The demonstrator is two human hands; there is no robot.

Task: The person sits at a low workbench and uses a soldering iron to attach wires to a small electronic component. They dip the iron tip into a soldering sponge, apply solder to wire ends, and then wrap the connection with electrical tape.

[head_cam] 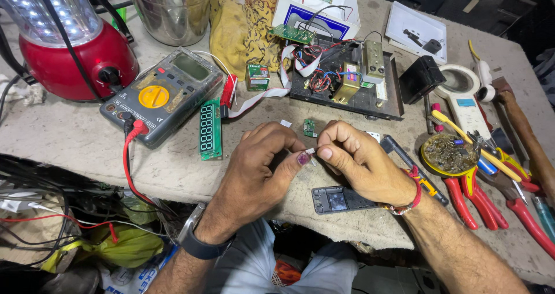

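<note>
I see my left hand [260,161] and right hand [352,155] pinching one tiny white component [310,151] between their fingertips, above the grey desk's [69,143] front edge, lying left-to-right.

red lamp base [75,60], grey multimeter [162,94] — yellow dial, green display board [210,130]

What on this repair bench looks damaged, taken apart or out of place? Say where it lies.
A small dark device lies opened up under the right hand, its insides showing. Behind the left hand, a black chassis sits uncovered with loose coloured wires spilling out. The hands pinch a tiny part between them.
</note>
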